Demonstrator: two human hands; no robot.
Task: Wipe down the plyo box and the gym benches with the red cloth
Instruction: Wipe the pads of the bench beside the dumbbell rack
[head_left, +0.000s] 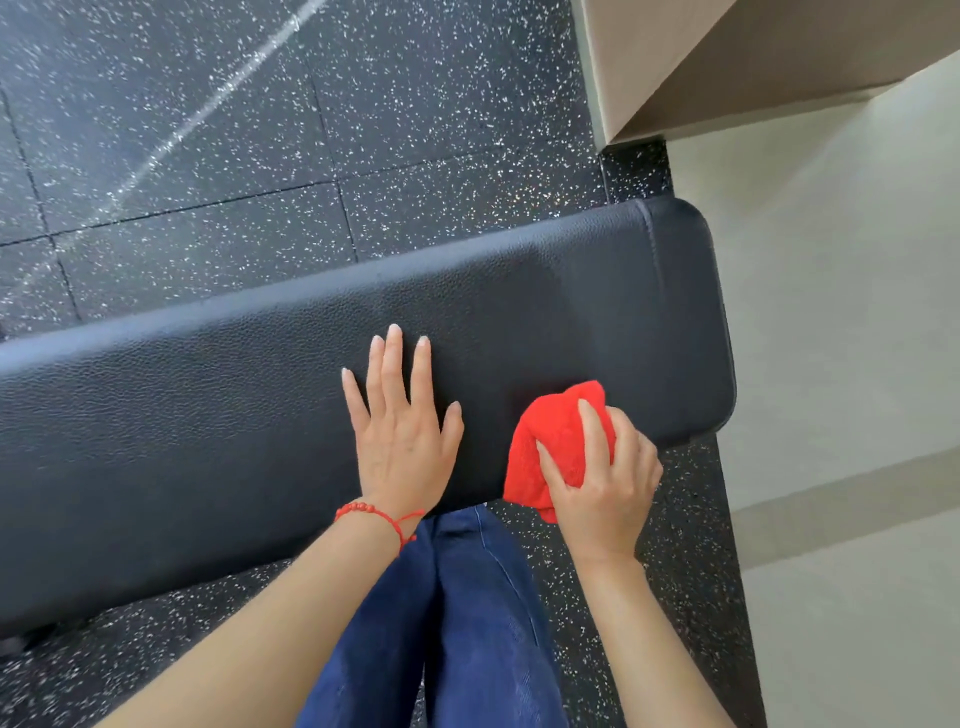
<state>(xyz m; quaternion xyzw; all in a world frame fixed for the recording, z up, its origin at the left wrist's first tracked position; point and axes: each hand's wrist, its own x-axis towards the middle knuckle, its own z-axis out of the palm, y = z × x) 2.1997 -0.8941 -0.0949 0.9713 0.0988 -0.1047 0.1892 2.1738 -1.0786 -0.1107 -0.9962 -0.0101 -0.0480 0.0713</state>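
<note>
- The bench (260, 395) was black, its padded top showing a fine pebbled leather grain.
- The cloth (558, 447) was bright red, plain, with a soft towelling texture.
- The floor (208, 130) was dark charcoal rubber, speckled all over with white flecks, crossed by thin dark tile seams and one pale streak.
- The bracelet (376, 514) was red cord strung with red beads.
- The trousers (467, 623) were deep blue denim.
- The wall (841, 338) was pale greenish cream, with a beige-brown block (727, 62) above.
</note>
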